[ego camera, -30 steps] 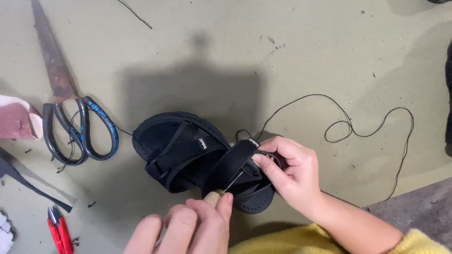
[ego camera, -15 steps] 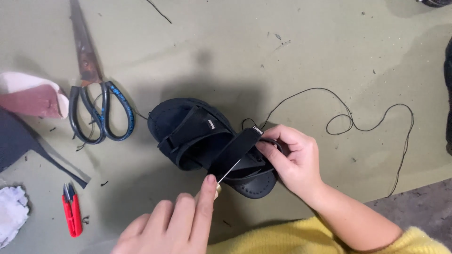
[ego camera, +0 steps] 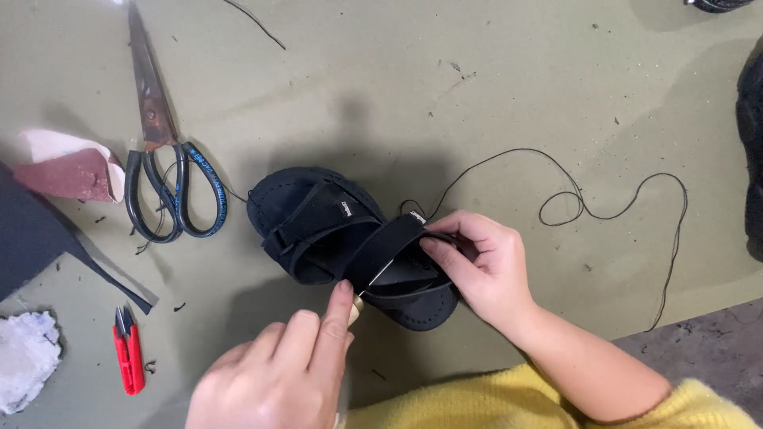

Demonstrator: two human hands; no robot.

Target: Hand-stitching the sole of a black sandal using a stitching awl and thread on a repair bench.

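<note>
A small black sandal (ego camera: 318,230) with two straps lies on the olive-green surface. My right hand (ego camera: 481,266) pinches the rear strap and holds the sandal steady. My left hand (ego camera: 278,373) grips a tool with a pale wooden handle and a thin metal needle (ego camera: 373,282) whose tip rests against that strap. A long black thread (ego camera: 604,210) runs from the sandal and loops off to the right.
Large rusty scissors (ego camera: 163,159) with dark handles lie left of the sandal. Red thread snips (ego camera: 129,357) sit at lower left beside white fluff (ego camera: 24,357). A pink and white scrap (ego camera: 67,163) and dark sheet material (ego camera: 28,238) lie at far left. A black object (ego camera: 751,143) is at the right edge.
The view has shifted slightly, so everything sits a bit further right. My left hand has closed in on the sandal, bringing the needle up against the rear strap.
</note>
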